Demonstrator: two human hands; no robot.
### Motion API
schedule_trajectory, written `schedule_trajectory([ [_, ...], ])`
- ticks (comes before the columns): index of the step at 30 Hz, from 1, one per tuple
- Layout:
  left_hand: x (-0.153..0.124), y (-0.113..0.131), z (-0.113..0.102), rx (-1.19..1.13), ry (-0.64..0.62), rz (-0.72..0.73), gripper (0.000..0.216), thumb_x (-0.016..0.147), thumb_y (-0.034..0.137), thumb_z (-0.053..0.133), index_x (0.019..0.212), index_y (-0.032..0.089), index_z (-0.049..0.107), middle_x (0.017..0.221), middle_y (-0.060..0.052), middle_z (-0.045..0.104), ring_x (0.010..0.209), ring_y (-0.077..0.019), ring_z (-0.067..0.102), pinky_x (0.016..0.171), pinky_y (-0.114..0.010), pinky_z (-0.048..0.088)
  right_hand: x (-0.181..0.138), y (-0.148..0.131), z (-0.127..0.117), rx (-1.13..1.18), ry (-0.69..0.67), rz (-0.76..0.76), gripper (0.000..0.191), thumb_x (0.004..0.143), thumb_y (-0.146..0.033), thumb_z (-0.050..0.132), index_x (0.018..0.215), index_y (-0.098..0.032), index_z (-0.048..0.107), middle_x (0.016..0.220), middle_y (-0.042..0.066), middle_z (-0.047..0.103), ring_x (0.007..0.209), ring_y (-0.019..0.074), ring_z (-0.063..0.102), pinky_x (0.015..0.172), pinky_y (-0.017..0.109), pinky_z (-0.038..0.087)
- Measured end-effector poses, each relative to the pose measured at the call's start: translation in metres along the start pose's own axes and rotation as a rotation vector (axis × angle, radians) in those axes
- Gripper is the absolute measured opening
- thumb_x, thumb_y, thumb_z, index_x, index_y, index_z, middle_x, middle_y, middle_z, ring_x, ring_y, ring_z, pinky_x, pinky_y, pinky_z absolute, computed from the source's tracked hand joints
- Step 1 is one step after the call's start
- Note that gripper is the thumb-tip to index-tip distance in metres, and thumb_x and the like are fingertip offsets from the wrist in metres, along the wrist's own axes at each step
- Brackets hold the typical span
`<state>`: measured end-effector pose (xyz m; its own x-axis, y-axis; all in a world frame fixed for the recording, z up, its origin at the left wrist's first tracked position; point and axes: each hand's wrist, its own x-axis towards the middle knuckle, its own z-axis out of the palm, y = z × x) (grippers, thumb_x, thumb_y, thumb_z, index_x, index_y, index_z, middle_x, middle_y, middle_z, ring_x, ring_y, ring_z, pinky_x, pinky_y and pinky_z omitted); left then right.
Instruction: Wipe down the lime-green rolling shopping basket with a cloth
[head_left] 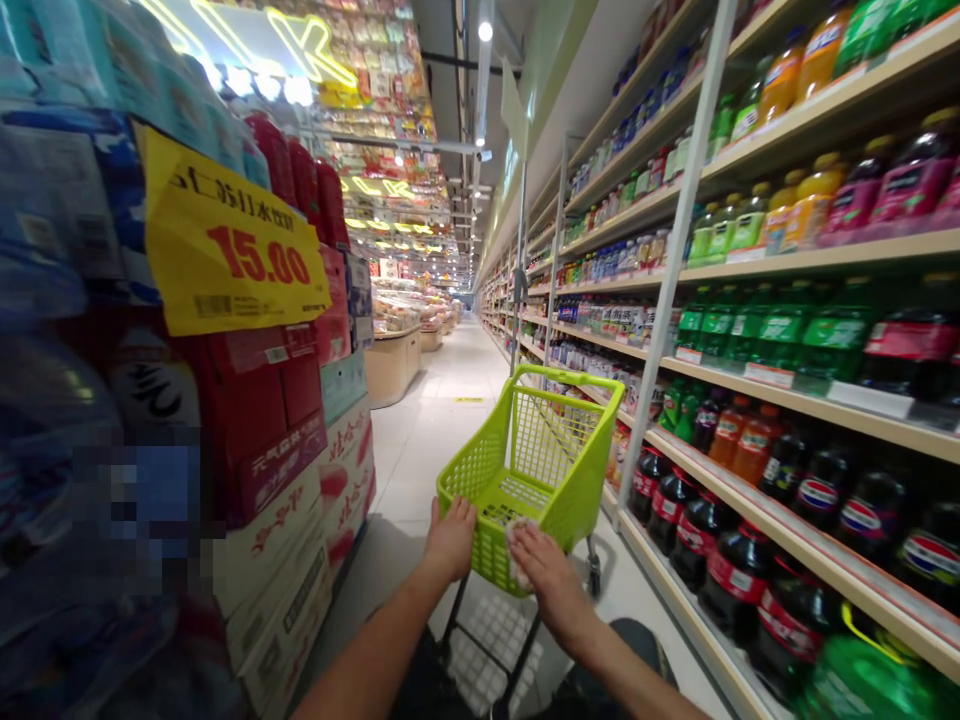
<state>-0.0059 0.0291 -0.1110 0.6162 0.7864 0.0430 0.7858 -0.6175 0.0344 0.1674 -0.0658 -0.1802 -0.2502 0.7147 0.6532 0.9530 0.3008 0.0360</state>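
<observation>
A lime-green shopping cart (480, 480) with a perforated plastic basket stands in front of me in the aisle. My left hand (452, 540) grips the basket's near left corner, its fingers over the rim. Under my right hand (546, 578) is a crumpled white cloth (516, 560), pressed against the near wall of the basket. The right fingers lie close together over the cloth and hide part of it. Below the basket, dark legs and a wheel (594, 570) of the cart show.
Shelves of bottled drinks (780, 325) line the right side, with large cola bottles (739, 570) at the bottom. Stacked drink cartons (274, 410) with a yellow price sign (232, 240) rise close on the left. A pale tiled floor (457, 350) runs ahead past display counters (394, 370).
</observation>
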Motion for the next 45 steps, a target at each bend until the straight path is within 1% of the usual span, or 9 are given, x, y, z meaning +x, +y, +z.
schedule_trajectory([
  [7,-0.004,0.023,0.006,-0.026,0.027,0.116,0.065,0.067,0.016,0.042,0.131,0.014,0.031,0.138,-0.012,0.036,0.131,-0.0264,0.022,0.106,-0.054,0.002,-0.016,0.035,-0.019,-0.059,-0.062,0.289,0.056,0.075,0.002,0.033,0.121,-0.024,0.050,0.126,0.006,0.051,0.119,0.0219,0.044,0.094,0.047,0.036],
  [11,-0.003,0.015,0.006,-0.003,-0.001,0.009,0.070,0.065,0.011,0.040,0.134,0.013,0.026,0.144,-0.012,0.022,0.133,-0.0248,0.014,0.106,-0.055,0.004,-0.012,0.039,-0.015,-0.034,0.031,0.438,0.050,0.075,0.000,0.034,0.117,-0.019,0.054,0.123,0.009,0.054,0.116,0.0219,0.047,0.093,0.043,0.039],
  [17,-0.001,0.024,0.007,0.012,-0.021,0.055,0.066,0.068,0.012,0.038,0.133,0.014,0.027,0.144,-0.012,0.023,0.133,-0.0230,0.017,0.107,-0.050,0.007,0.029,0.007,0.019,0.000,0.007,0.315,0.043,0.079,-0.003,0.036,0.115,-0.015,0.056,0.119,0.011,0.056,0.113,0.0215,0.049,0.094,0.041,0.039],
  [20,-0.002,0.028,0.007,0.026,-0.017,0.070,0.065,0.069,0.011,0.038,0.133,0.015,0.027,0.143,-0.012,0.025,0.133,-0.0234,0.018,0.107,-0.049,0.007,0.018,0.027,0.007,-0.078,-0.032,0.297,0.043,0.081,-0.004,0.034,0.116,-0.018,0.054,0.122,0.011,0.054,0.115,0.0226,0.047,0.094,0.046,0.036],
  [24,-0.005,0.031,0.009,0.017,-0.007,0.056,0.067,0.067,0.010,0.041,0.133,0.013,0.028,0.143,-0.013,0.025,0.133,-0.0267,0.017,0.107,-0.049,0.010,-0.008,0.058,-0.015,-0.203,0.024,0.435,0.045,0.080,-0.004,0.033,0.117,-0.019,0.053,0.123,0.011,0.053,0.116,0.0243,0.045,0.094,0.050,0.033],
  [32,-0.010,0.028,0.024,0.028,0.033,0.091,0.072,0.067,0.012,0.041,0.136,0.013,0.022,0.145,-0.011,0.019,0.134,-0.0268,0.012,0.107,-0.047,0.009,0.010,0.008,0.019,-0.092,0.055,0.136,0.051,0.077,-0.001,0.036,0.124,-0.019,0.048,0.127,0.009,0.050,0.122,0.0208,0.040,0.095,0.043,0.037],
  [37,-0.013,0.027,0.023,-0.018,0.029,0.093,0.073,0.066,0.011,0.041,0.136,0.014,0.022,0.146,-0.009,0.019,0.133,-0.0263,0.012,0.107,-0.048,0.009,-0.021,0.064,-0.022,-0.198,0.070,0.424,0.051,0.077,0.001,0.031,0.119,-0.019,0.053,0.126,0.011,0.051,0.119,0.0238,0.042,0.094,0.049,0.036],
  [39,-0.014,0.029,0.022,-0.025,0.020,0.086,0.074,0.065,0.012,0.041,0.137,0.014,0.021,0.146,-0.009,0.018,0.134,-0.0263,0.012,0.107,-0.048,0.009,-0.023,0.067,-0.024,-0.197,0.128,0.498,0.050,0.077,0.001,0.030,0.118,-0.015,0.053,0.125,0.014,0.051,0.119,0.0242,0.043,0.094,0.049,0.036],
  [45,-0.016,0.026,0.026,0.018,0.019,0.102,0.076,0.064,0.013,0.039,0.137,0.016,0.019,0.147,-0.004,0.014,0.135,-0.0215,0.008,0.108,-0.047,0.006,0.008,0.012,0.019,0.001,0.165,0.172,0.050,0.078,-0.003,0.035,0.123,-0.020,0.049,0.126,0.010,0.051,0.121,0.0190,0.041,0.096,0.041,0.038],
])
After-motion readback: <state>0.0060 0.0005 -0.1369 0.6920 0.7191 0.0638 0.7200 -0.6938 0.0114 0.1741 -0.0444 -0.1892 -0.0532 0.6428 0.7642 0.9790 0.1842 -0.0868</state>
